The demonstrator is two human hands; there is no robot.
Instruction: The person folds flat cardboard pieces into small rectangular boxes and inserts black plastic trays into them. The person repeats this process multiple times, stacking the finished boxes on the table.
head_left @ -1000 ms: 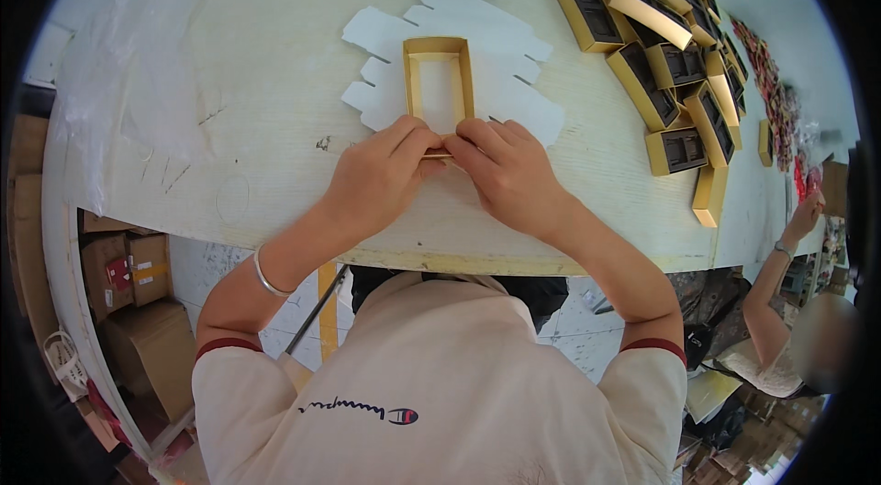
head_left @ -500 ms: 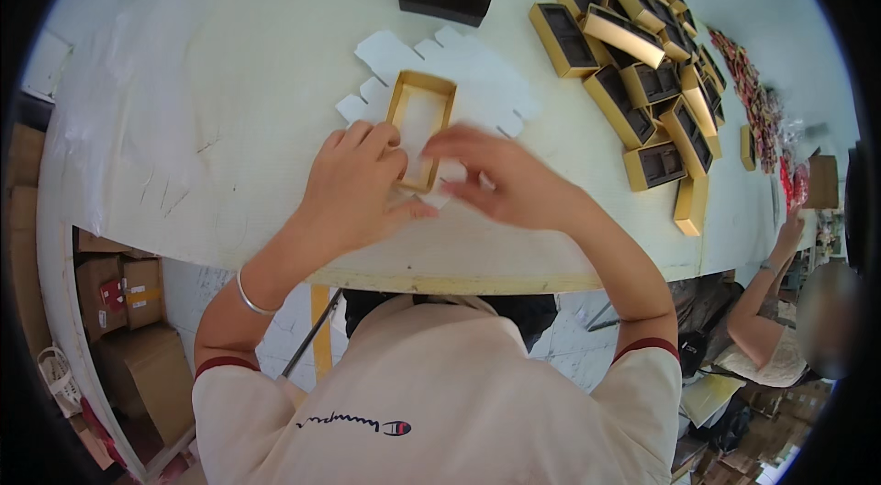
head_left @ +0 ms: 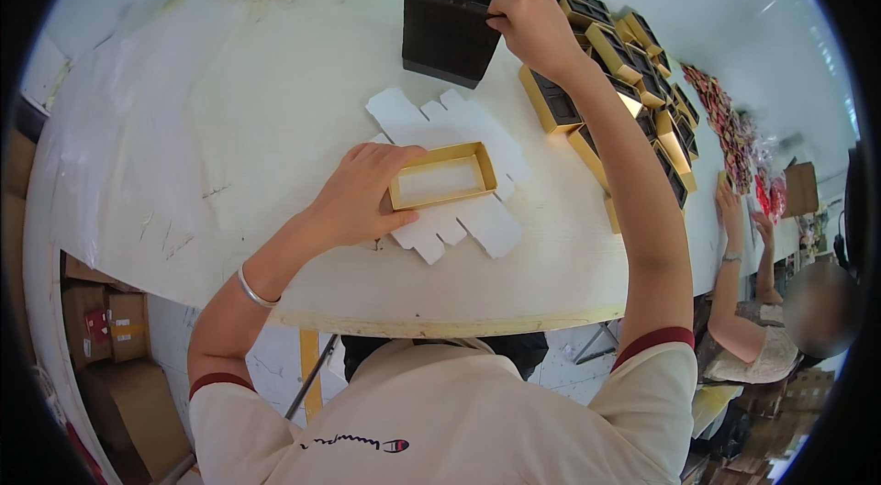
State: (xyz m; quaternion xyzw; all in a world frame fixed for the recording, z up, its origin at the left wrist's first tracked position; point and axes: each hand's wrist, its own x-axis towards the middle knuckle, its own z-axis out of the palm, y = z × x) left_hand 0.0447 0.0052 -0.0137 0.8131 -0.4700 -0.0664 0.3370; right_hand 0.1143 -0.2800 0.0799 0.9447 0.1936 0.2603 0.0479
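Note:
My left hand [head_left: 355, 196] is closed on the left end of a shallow gold cardboard box [head_left: 491, 175], thumb in front and fingers behind. The box lies sideways, and its inside looks white. Under it spread flat white die-cut card blanks [head_left: 491, 233] with notched edges. My right hand [head_left: 537, 31] reaches far forward, its fingers closed on the upper right corner of a tall black stack [head_left: 448, 35]. I cannot make out whether the fingers hold a single black piece of it.
A heap of gold boxes with black inserts [head_left: 553, 100] lies at the right, partly behind my right forearm. Farther right are small red packets [head_left: 725, 122] and a co-worker's hands [head_left: 731, 210]. Clear plastic sheeting [head_left: 119, 118] covers the table's left side. Cardboard boxes [head_left: 138, 393] stand below.
My right hand has left the gold box and moved forward to the black stack. My left hand has turned the box from lengthwise to sideways.

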